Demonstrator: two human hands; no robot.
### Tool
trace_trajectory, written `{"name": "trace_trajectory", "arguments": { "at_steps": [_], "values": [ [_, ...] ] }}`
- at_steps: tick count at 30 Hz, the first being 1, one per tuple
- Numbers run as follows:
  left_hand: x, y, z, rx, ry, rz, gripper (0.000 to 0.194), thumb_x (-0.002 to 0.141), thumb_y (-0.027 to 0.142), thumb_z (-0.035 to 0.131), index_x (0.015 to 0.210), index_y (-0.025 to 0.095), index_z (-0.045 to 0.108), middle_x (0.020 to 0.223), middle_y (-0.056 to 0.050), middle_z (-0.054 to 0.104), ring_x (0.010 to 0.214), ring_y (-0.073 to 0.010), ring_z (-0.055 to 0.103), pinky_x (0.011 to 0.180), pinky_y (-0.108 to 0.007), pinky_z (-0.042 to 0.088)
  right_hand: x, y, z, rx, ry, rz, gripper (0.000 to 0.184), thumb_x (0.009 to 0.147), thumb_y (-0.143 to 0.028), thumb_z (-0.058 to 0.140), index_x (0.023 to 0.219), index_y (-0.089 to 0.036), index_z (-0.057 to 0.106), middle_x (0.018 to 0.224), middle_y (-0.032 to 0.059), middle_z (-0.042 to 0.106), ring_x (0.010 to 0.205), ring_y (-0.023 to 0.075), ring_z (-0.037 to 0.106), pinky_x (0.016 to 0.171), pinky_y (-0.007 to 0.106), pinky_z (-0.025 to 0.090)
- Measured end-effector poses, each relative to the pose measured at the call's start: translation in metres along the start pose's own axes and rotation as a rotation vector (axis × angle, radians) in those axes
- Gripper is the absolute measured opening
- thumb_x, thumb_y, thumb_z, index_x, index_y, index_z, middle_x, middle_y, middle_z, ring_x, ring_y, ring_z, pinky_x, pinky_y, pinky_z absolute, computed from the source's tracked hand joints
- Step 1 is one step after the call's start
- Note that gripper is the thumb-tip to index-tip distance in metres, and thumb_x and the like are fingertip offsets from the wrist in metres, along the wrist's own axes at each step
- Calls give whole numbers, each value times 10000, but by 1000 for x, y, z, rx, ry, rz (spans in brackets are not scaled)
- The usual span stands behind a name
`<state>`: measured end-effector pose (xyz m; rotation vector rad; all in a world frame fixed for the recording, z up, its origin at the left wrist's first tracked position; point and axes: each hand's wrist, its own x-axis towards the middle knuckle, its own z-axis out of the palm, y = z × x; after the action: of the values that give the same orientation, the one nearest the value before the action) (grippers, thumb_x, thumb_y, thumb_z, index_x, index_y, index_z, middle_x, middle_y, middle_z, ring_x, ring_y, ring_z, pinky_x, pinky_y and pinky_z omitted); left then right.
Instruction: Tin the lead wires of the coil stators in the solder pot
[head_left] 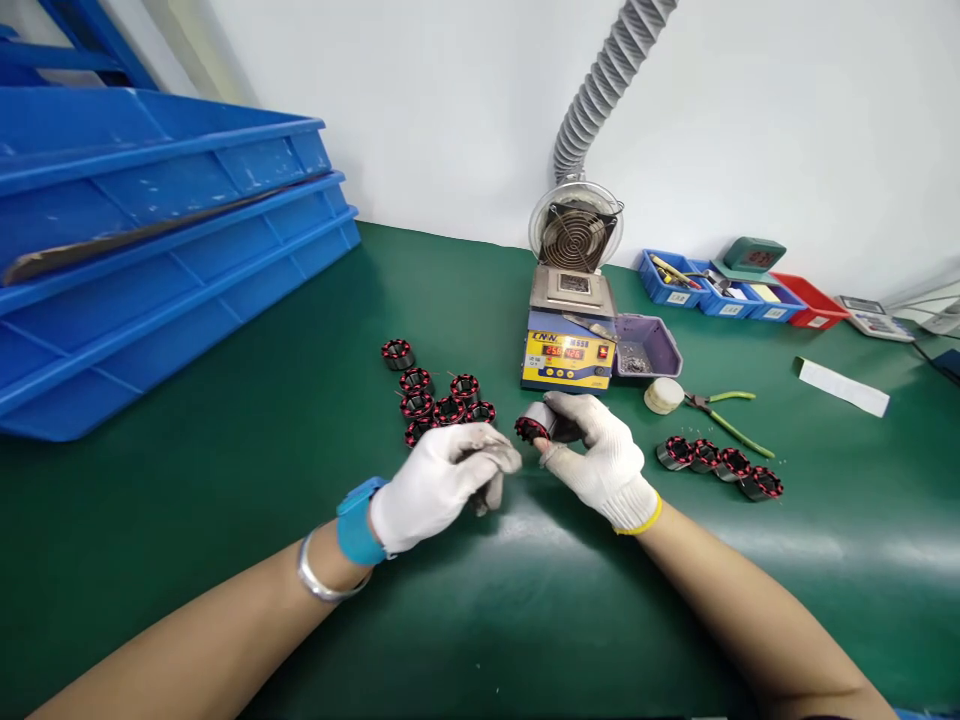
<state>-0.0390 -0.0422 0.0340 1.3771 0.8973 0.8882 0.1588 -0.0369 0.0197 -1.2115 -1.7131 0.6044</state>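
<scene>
Against a white wall (pixel 427 120) stands a green table (pixel 315 400); one grey hose (pixel 606 85) comes down to one fan (pixel 577 240), just behind one yellow-and-blue machine (pixel 568 352). Large blue trays (pixel 172 270) are stacked at the left end; I cannot tell their exact number.

One ring (pixel 534 426), black and red at its open end, is in the person's right hand (pixel 596 455), pinched between thumb and fingers; it sits in front of the machine, to the right of the left hand (pixel 442 480) and apart from it. The left hand has its thumb and fingers pressed together; whether something thin lies between them, I cannot tell. Both hands are gloved in white.

Seven loose rings (pixel 450 410) show beyond the left hand, some partly hidden by it; four row rings (pixel 733 464) lie beyond the right hand, to its right. Near those are one pair of pliers (pixel 739 427) and one round pad (pixel 664 396); one purple bin (pixel 651 345) is beside the machine; three blue bins (pixel 673 283) and one red bin (pixel 814 303) line the wall, with one clock (pixel 752 256) behind them.
</scene>
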Motion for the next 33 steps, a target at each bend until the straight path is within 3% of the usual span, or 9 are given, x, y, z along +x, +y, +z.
{"name": "trace_trajectory", "arguments": {
  "at_steps": [4,6,9,12,14,21,24,28,33],
  "values": [
    [2,0,-9,-22,300,184,228,871,365,530,766,163,541,479,22,567,420,-114,515,468,-239,456,3,6,1,97,36,95,422,719,-270,704,1133,-215,643,996,36,660,783,157,645,692,292,581],
    [6,-6,-8,-8,379,207,340,856,497,533,825,159,549,582,-4,611,486,-129,564,466,-241,456,3,3,2,130,41,104,436,712,-272,708,1138,-212,641,989,35,660,792,160,648,696,292,585],
    [10,-14,1,50,297,136,483,758,617,596,878,151,560,694,-29,634,536,-140,588,422,-231,430,-1,-5,5,137,47,91,437,711,-265,705,1140,-217,644,989,31,657,796,156,647,699,284,586],
    [7,-17,11,145,159,21,338,785,492,635,774,166,545,610,0,596,503,-118,548,422,-216,412,-3,-10,7,129,31,78,427,715,-280,708,1135,-227,648,991,24,658,789,148,647,711,279,586],
    [1,-16,13,222,112,35,244,843,364,593,706,167,548,571,8,577,487,-103,524,451,-216,427,-4,-10,8,121,18,77,433,720,-290,711,1143,-229,645,989,22,658,787,144,647,719,277,586],
    [-19,-22,9,141,375,426,67,883,235,561,868,182,600,618,10,629,520,-116,591,532,-229,504,11,-1,-3,123,114,133,439,704,-316,716,1120,-192,651,982,39,685,827,174,666,732,291,588],
    [-13,-36,18,215,176,326,115,881,260,557,939,175,606,708,-14,668,592,-126,627,584,-235,532,41,2,-24,52,153,103,435,752,-344,668,1154,-185,625,1022,44,688,904,188,664,810,310,572],
    [3,-46,32,432,-169,151,173,851,295,572,973,184,626,853,-39,713,759,-158,669,725,-265,544,111,-4,-63,-441,92,20,435,814,-340,584,1228,-203,584,1134,42,655,1042,225,609,924,383,510],
    [13,-43,30,466,-179,77,231,857,372,554,975,187,626,891,-46,718,797,-175,670,751,-281,534,197,-11,-86,-1003,0,-20,430,828,-358,556,1223,-189,581,1146,106,624,1062,310,570,894,436,478]
  ]
}}
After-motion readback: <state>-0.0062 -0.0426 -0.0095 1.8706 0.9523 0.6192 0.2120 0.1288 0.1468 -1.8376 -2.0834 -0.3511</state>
